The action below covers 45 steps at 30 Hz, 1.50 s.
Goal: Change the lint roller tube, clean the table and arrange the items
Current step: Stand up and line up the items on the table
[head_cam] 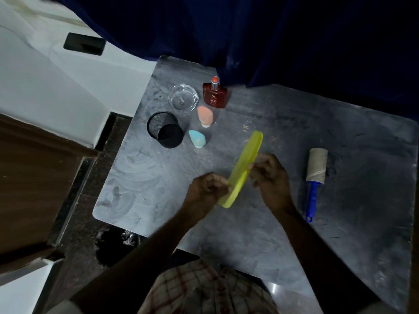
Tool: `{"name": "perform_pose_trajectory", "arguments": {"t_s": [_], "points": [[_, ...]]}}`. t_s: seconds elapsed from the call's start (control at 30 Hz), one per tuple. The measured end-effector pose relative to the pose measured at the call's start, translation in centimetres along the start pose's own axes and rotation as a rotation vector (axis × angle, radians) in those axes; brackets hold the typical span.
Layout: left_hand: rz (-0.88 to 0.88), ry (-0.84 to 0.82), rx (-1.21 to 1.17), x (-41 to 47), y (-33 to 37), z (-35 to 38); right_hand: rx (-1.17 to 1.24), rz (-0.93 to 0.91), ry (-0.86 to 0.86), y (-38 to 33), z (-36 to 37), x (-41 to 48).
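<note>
It is dim where I work; the brightest patch is the white wall (45,91) at ten o'clock, and pale sheen lies on the grey table (140,177) toward nine; a small glare spot sits at five o'clock; the blue curtain (294,41) at twelve sinks almost to black; my hands are soft with blur; the table's edges bow from the wide lens.
</note>
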<state>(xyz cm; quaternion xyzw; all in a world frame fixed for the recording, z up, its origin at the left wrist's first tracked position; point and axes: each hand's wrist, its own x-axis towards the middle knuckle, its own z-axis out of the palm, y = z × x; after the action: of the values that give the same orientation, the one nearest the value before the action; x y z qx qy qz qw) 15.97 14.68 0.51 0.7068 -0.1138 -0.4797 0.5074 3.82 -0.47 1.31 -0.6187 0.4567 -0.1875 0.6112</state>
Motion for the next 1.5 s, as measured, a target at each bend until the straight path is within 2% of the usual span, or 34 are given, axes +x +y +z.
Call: {"name": "perform_pose_trajectory", "arguments": {"t_s": [0.07, 0.2, 0.33, 0.53, 1.03, 1.23, 1.5], "points": [[0.006, 0.067, -0.07, 1.8, 0.8, 0.9, -0.062, -0.014, 0.013, -1.0, 1.3, 2.9], [-0.023, 0.231, -0.141, 4.8, 1.6, 2.1, -0.099, 0.072, 0.056, -2.3, 3.0, 7.9], [-0.039, 0.329, -0.164, 5.9, 0.9, 2.2, -0.13, 0.155, 0.018, -2.2, 4.6, 11.0], [0.01, 0.334, -0.096, 5.7, -0.4, 2.0, -0.23, 0.186, -0.012, -1.4, 5.7, 13.5], [0.063, 0.432, 0.041, 6.3, 0.7, 2.7, -0.606, 0.093, -0.024, -3.0, 6.3, 15.5], [0.047, 0.438, 0.022, 6.4, 0.5, 3.0, -0.741, 0.059, -0.005, -3.6, 6.7, 15.4], [0.059, 0.425, 0.081, 6.7, 0.5, 3.1, -0.822, 0.044, -0.002, -3.7, 7.2, 15.3]]}}
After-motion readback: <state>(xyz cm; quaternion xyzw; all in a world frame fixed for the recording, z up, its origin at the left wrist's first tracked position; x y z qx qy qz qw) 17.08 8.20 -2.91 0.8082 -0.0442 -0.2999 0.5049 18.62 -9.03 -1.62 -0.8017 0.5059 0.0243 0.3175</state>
